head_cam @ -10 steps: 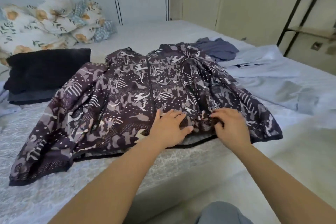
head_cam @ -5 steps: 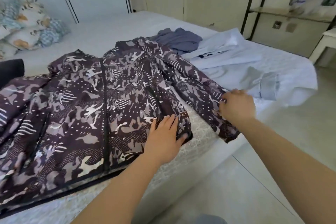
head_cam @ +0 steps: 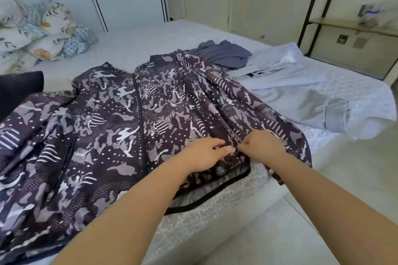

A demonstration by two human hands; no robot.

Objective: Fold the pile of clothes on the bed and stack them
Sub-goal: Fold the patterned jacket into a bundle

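A dark purple patterned zip jacket (head_cam: 120, 127) lies spread front-up across the bed (head_cam: 137, 43), its hem at the near edge. My left hand (head_cam: 203, 154) rests on the jacket's lower right front, fingers bent, fingertips pinching the fabric. My right hand (head_cam: 263, 146) is just beside it, pinching the fabric where the right sleeve meets the body. A light blue shirt (head_cam: 297, 92) lies spread to the right. A crumpled slate-blue garment (head_cam: 224, 52) sits behind the jacket. A folded dark garment (head_cam: 19, 88) shows at the left edge.
Floral pillows (head_cam: 38, 34) are heaped at the bed's far left by the white cabinets. A black metal shelf frame (head_cam: 312, 17) stands at the right. Pale floor (head_cam: 323, 211) runs along the bed's near side.
My right hand came back from the sleeve's outer edge to the jacket body, right beside my left hand. The sleeve now lies closer against the body. The view swung left.
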